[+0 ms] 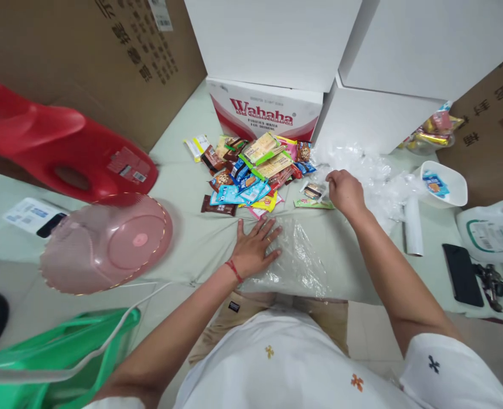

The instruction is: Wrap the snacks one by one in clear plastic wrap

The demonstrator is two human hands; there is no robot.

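The white shirt (302, 363) is nearest. The left hand (254, 251), spread and empty, rests on clear plastic (300, 258) near the snacks (247, 182); press softly. The right hand (346, 193) curls; I can't tell its hold.

A black phone (462, 275) lies beside keys (493, 286) near the front edge of the table (347, 264). A Wahaha carton (264, 113) stands toward the back.

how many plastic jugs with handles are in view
2: a red plastic jug on the left, and a white plastic jug at the right edge, partly cut off.
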